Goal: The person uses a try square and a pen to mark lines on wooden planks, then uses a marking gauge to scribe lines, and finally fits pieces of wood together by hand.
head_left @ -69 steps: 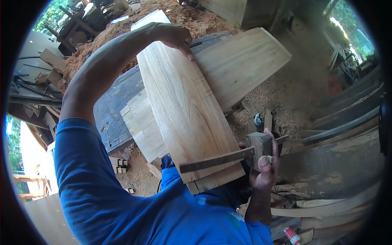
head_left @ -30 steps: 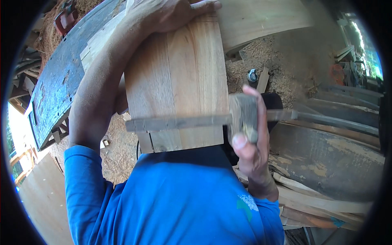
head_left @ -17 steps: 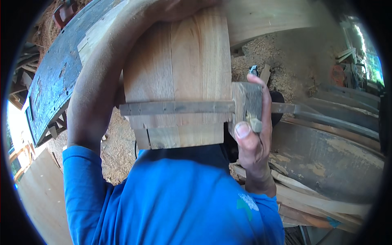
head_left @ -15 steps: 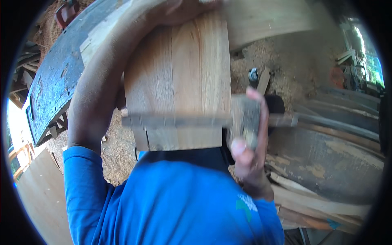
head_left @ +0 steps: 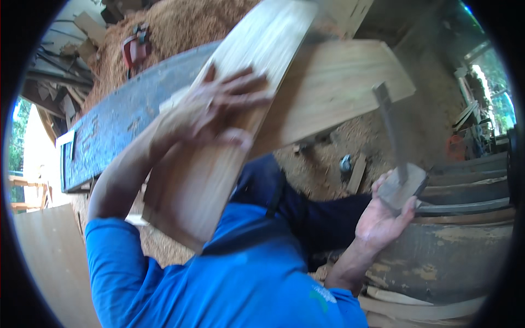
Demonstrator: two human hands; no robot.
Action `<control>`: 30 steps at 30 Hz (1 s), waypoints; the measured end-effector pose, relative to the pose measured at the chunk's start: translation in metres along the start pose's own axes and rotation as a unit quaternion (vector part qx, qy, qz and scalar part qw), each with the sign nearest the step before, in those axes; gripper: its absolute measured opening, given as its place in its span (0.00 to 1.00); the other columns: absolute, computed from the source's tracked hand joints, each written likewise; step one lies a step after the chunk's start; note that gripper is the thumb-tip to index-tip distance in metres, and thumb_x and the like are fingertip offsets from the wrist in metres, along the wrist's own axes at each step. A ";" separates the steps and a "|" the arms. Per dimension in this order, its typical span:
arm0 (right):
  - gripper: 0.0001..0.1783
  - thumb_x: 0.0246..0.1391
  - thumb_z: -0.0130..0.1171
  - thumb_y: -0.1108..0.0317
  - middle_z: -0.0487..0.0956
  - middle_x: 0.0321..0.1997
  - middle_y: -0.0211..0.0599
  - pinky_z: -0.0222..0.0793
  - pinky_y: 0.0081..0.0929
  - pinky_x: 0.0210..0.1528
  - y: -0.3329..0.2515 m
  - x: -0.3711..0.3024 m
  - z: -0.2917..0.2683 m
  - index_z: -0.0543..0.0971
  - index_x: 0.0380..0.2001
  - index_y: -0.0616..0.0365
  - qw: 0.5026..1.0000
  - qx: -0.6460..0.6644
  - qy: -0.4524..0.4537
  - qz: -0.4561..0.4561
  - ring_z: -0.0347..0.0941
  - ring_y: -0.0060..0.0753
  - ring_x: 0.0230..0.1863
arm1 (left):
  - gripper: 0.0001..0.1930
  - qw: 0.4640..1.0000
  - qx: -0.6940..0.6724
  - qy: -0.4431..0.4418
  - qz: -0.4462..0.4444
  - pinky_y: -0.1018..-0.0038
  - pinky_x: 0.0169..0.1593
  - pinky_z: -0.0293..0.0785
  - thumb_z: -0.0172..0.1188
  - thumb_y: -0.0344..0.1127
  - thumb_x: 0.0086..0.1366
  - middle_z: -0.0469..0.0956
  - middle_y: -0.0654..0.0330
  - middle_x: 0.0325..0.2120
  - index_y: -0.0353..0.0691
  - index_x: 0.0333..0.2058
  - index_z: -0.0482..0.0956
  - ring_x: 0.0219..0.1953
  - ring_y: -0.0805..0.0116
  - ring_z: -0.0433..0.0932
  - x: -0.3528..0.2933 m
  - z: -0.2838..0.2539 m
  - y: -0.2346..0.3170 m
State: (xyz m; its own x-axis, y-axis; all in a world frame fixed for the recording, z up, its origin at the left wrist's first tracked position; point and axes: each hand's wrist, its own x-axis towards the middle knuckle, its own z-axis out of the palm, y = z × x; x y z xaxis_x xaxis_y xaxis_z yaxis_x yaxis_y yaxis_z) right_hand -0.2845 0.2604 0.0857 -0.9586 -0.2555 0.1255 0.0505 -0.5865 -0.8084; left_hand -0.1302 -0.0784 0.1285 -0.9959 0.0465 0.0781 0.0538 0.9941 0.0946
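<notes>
Blue shirt (head_left: 229, 279) is the closest thing to you here, and the board (head_left: 188, 188) starts right past your belly, near end toward you and the rest slanting away up to the right. Can't tell if that end actually touches the cloth.

Your left hand (head_left: 224, 109) is spread over the top face of the board, fingers fanned and not wrapped around anything. It's a bit blurry, so no idea how hard you're pressing, if at all.

Dark trousers (head_left: 311, 218) show to the right of the board. Further right, well apart from it and from your other hand, your right hand (head_left: 385, 216) has thumb and fingers clamped around a wooden block (head_left: 404, 188). A thin stick (head_left: 391, 128) pokes out of the block, pointing away from you and not touching the board.

Beyond your legs, right of the board, a strip of wood (head_left: 357, 174) lies on the ground beside a small bluish roundish thing, too small to make out. A second board (head_left: 339, 87) reaches out from behind the first toward the right. The scuffed dark bench (head_left: 120, 131) runs out left of the board, and past that there's a red tool (head_left: 135, 52) on a big brown heap of shavings (head_left: 186, 27).
</notes>
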 end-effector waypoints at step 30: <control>0.41 0.60 0.53 0.42 0.64 0.54 0.55 0.72 0.34 0.39 0.057 0.160 0.010 0.54 0.66 0.52 0.953 -0.257 0.154 -0.045 0.69 0.41 0.48 | 0.61 0.989 -0.081 -0.023 -0.119 0.44 0.70 0.47 0.61 0.75 0.48 0.61 0.43 0.63 0.33 0.68 0.53 0.68 0.43 0.57 0.153 0.022 0.018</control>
State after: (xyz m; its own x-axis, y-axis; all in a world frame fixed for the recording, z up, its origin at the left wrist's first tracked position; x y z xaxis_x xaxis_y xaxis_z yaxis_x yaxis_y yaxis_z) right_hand -0.4316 0.1781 0.0655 -0.9933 0.0624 0.0975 -0.1045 -0.1214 -0.9871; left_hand -0.2836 -0.0516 0.1205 -0.9838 -0.1792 -0.0105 -0.1756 0.9489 0.2624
